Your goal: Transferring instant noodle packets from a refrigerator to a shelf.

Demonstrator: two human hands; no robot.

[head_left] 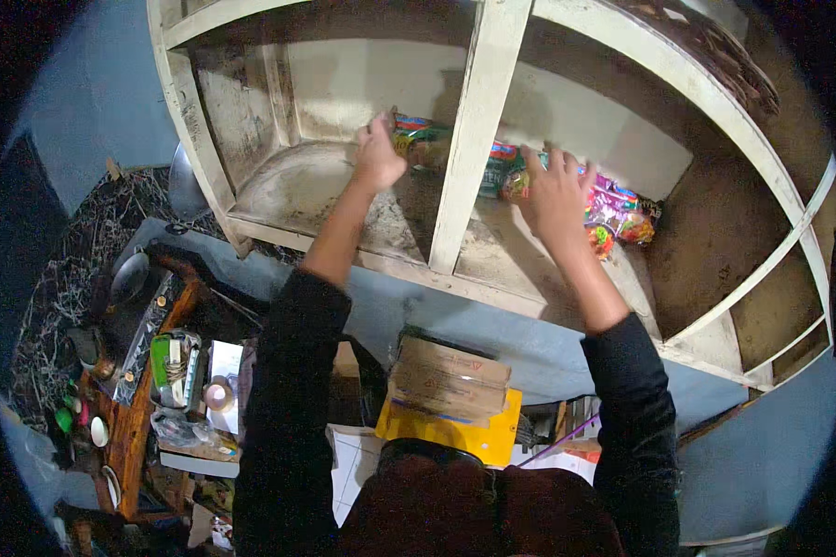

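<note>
Several colourful packets [618,204] line the back of the shelf [293,190]; the left grip [379,158] curls at their left end, hold unclear; the right grip [559,195], fingers spread, lies over them. Light, even pressure should keep them straight.

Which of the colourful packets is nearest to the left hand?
The green packet left of the white middle post; the other packets in view lie right of it.

Both forearms [338,234] reach forward, left fingers [378,128] curled, right fingers [556,161] slightly spread.
</note>
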